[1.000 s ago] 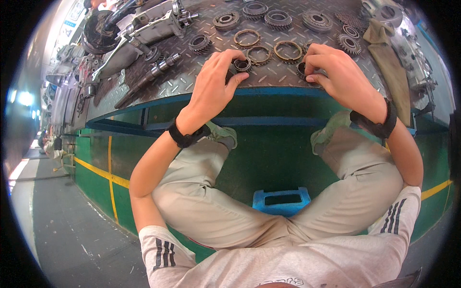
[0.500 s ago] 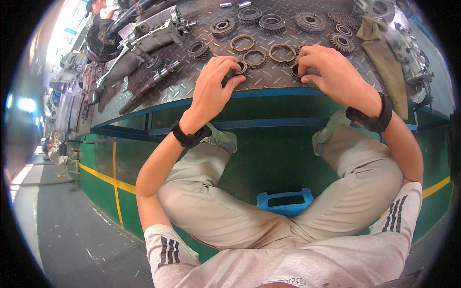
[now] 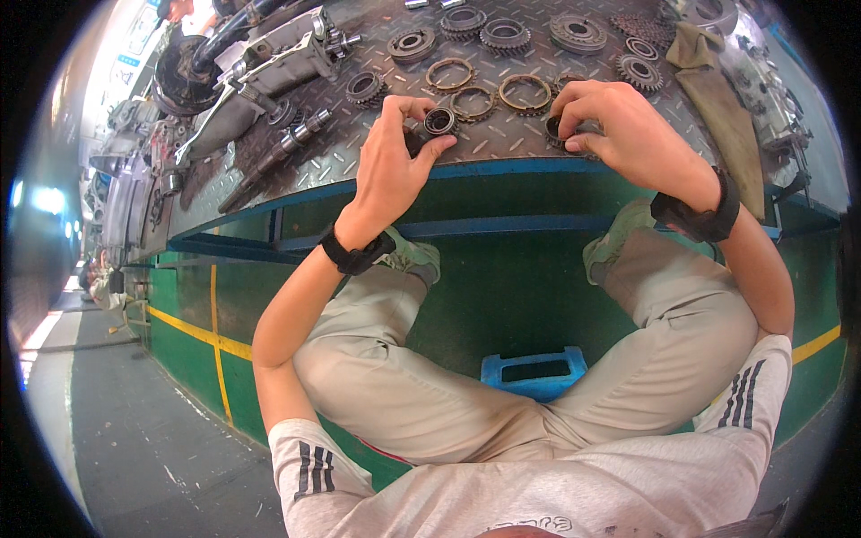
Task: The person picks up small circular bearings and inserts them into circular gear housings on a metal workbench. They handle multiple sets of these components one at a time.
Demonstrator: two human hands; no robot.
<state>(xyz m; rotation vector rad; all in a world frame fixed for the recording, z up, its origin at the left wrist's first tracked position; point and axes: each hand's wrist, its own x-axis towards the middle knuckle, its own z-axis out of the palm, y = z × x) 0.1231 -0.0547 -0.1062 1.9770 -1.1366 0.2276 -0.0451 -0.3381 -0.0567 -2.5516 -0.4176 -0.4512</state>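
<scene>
My left hand [image 3: 391, 157] is at the near edge of the metal bench, its thumb and forefinger closed on a small needle bearing [image 3: 440, 121] whose round opening faces me. My right hand [image 3: 614, 130] grips a dark metal ring [image 3: 553, 130] at its left side, the fingers hiding part of it. Between and just beyond the hands lie three brass-coloured synchronizer rings, among them a left one [image 3: 429, 77] and a right one [image 3: 547, 97]. Left of them rests a small gear [image 3: 365, 88].
Several gears, such as a toothed one [image 3: 505, 36] and a hub [image 3: 577, 33], stand farther back. A gear shaft [image 3: 282, 152] and a gearbox housing [image 3: 296, 63] lie left. An olive cloth [image 3: 722, 117] hangs over the right edge. A blue plastic stool [image 3: 534, 387] is below me.
The needle bearing in my left hand has tipped so its opening shows more, and the fingers around it have shifted slightly left. My right hand keeps its grip, nearly still.
</scene>
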